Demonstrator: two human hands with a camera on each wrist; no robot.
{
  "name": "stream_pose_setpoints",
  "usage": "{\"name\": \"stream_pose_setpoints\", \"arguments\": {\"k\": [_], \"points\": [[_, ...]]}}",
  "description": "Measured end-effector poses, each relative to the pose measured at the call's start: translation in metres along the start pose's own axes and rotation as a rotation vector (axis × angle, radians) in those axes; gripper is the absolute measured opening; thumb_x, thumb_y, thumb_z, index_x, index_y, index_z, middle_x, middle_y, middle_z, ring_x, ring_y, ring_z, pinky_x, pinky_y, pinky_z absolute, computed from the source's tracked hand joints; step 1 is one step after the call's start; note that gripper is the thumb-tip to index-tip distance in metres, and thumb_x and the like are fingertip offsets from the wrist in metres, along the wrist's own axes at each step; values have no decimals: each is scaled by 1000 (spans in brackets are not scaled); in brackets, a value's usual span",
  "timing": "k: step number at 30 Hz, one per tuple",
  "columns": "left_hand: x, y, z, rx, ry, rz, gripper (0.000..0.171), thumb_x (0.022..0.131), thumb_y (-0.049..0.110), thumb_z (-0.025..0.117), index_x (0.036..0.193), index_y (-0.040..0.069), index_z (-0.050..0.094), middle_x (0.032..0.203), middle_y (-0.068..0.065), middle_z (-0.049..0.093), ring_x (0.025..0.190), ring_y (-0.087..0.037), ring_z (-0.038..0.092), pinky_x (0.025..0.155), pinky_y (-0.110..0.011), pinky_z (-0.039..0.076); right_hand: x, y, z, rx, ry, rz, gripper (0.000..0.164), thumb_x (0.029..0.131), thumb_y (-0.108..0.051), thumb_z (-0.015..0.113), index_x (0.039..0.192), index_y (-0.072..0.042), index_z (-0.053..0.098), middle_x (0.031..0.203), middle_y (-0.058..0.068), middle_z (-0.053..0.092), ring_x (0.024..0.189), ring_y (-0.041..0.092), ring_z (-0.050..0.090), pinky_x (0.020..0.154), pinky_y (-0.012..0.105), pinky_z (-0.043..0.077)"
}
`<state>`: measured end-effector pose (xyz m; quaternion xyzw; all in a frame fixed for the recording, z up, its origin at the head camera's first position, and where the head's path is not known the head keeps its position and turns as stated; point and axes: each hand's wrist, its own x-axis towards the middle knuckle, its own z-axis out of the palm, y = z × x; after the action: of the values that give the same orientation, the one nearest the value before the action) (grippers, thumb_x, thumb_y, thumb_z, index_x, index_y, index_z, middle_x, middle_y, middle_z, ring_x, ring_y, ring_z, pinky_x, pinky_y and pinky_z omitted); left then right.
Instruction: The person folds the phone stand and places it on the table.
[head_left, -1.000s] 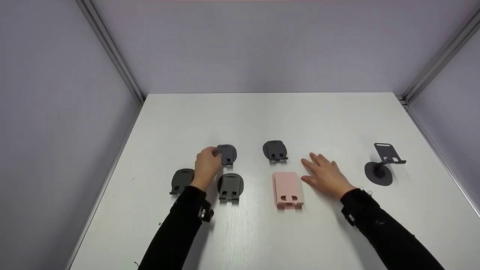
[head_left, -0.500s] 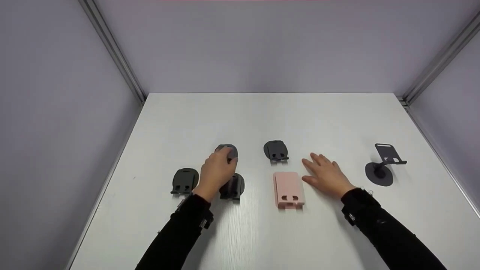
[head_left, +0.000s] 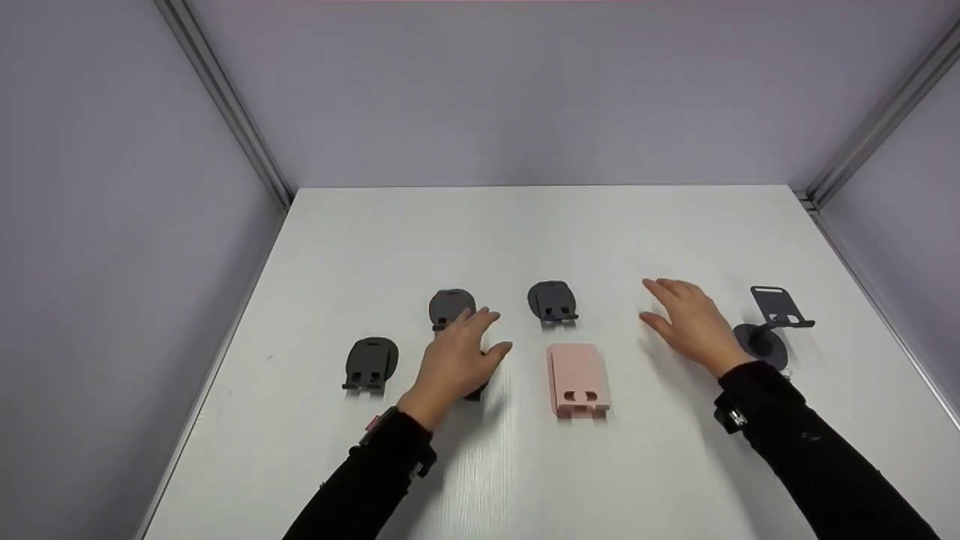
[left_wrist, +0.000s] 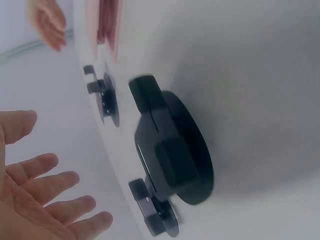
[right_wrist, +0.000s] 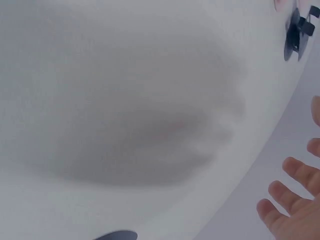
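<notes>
My left hand [head_left: 459,361] hovers, fingers spread, over a folded dark phone stand [head_left: 477,393] that it mostly hides in the head view. The left wrist view shows that folded stand [left_wrist: 165,145] lying on its round base, apart from the loose fingers [left_wrist: 60,185]. Just beyond the fingertips lies another folded dark stand [head_left: 450,303]. My right hand [head_left: 694,326] is raised over the table with nothing in it, and its shadow falls below in the right wrist view. Close to its right stands an unfolded dark phone stand [head_left: 778,306], its round base partly behind the wrist.
A pink folded phone stand [head_left: 577,375] lies between the hands. Behind it is a dark folded stand [head_left: 553,300], and another dark one [head_left: 371,361] lies at the left. The white table [head_left: 600,480] ends at pale walls [head_left: 495,97] at the back and sides.
My left hand has left the back left stand, moving right and nearer while its fingers spread. My right hand has lifted and shifted right, toward the unfolded stand. The stands stay in place.
</notes>
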<state>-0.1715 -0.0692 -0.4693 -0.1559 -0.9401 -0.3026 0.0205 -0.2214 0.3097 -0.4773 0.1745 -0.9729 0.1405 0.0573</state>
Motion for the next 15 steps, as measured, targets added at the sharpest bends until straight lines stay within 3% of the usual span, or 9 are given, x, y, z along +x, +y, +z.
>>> {"name": "stream_pose_setpoints", "arguments": {"k": [4, 9, 12, 15], "points": [[-2, 7, 4, -10, 2, 55, 49, 98, 35, 69, 140, 10, 61, 145, -15, 58, 138, -39, 51, 102, -58, 49, -2, 16, -24, -10, 83, 69, 51, 103, -20, 61, 146, 4, 47, 137, 34, 51, 130, 53, 42, 108, 65, 34], [-1, 16, 9, -12, -29, 75, 49, 98, 36, 68, 141, 13, 60, 147, -12, 57, 138, -35, 51, 103, -55, 49, -12, 42, -45, -8, 193, 164, 47, 104, -17, 58, 142, 9, 49, 132, 38, 52, 125, 58, 43, 104, 69, 35], [-1, 22, 12, -3, -50, 84, 50, 99, 38, 66, 143, 15, 58, 149, -9, 57, 139, -31, 51, 102, -54, 50, -19, 58, -53, -9, 195, 259, 49, 105, -19, 56, 142, 12, 46, 133, 42, 49, 122, 63, 41, 100, 74, 35], [0, 27, 15, -10, -62, 108, 51, 100, 39, 65, 145, 15, 57, 150, -8, 56, 140, -30, 50, 105, -52, 49, -26, 72, -57, -8, 133, 382, 58, 108, -28, 49, 145, 15, 39, 136, 46, 43, 121, 69, 37, 97, 78, 34]]}}
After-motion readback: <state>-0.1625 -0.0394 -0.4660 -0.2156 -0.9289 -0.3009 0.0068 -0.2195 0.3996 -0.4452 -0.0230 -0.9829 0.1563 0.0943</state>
